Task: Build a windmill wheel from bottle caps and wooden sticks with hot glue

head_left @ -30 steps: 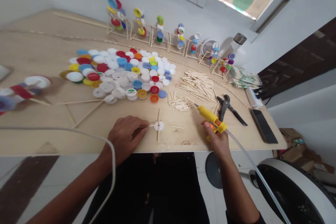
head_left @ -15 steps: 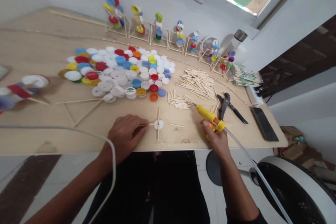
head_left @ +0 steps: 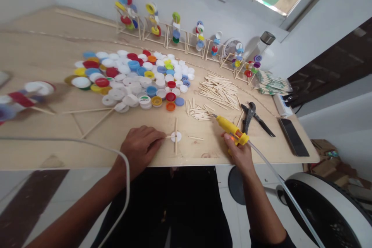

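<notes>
Right, the left hand (head_left: 142,146) has its fingertips pinched shut on a thin stick (head_left: 168,136) that meets the white cap (head_left: 176,136) near the table's (head_left: 209,149) front edge, a second stick (head_left: 175,124) crossing it from 12 to 6. The right hand (head_left: 240,154), at 3 o'clock of the cap, is wrapped tight round the yellow glue gun (head_left: 229,127) — nozzle aimed at 10 o'clock, clear of the cap. A green-printed lid (head_left: 144,100) sits in the cap pile (head_left: 128,73) at 11 o'clock, lettering too small to read — and at 9 o'clock a blurred cap model (head_left: 20,99) is cut off by the frame.
</notes>
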Demonstrator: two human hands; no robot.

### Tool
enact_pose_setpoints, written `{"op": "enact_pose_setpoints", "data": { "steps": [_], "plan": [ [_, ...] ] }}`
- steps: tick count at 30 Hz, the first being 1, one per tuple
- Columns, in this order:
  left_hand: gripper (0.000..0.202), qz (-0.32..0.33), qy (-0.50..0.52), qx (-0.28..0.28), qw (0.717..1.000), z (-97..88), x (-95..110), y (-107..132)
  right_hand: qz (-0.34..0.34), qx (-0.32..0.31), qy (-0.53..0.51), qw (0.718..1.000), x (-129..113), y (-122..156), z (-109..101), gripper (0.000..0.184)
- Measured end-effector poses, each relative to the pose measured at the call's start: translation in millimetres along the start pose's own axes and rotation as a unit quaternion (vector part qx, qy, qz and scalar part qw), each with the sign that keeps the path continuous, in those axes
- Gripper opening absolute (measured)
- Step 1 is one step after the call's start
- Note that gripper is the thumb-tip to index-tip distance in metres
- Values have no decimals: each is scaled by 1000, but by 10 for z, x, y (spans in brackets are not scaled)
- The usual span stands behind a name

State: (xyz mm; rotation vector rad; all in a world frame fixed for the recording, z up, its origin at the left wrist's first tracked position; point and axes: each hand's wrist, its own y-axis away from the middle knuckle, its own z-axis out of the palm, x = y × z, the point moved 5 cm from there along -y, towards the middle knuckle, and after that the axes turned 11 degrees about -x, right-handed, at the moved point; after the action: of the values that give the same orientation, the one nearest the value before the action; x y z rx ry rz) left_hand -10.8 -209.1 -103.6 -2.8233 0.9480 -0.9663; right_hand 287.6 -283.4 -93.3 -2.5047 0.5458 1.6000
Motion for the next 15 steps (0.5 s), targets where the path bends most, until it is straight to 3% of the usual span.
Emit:
{"op": "enact_pose_setpoints", "data": {
  "steps": [7,15],
  "plan": [
    [30,6,-10,-3,1000,1,-4,3,9,11,-3,1000,-3,10,19,64],
    [31,17,-23,-3,1000,15,-9,-3,8,-7,-5,1000,-23,12,25,57]
  ]
}}
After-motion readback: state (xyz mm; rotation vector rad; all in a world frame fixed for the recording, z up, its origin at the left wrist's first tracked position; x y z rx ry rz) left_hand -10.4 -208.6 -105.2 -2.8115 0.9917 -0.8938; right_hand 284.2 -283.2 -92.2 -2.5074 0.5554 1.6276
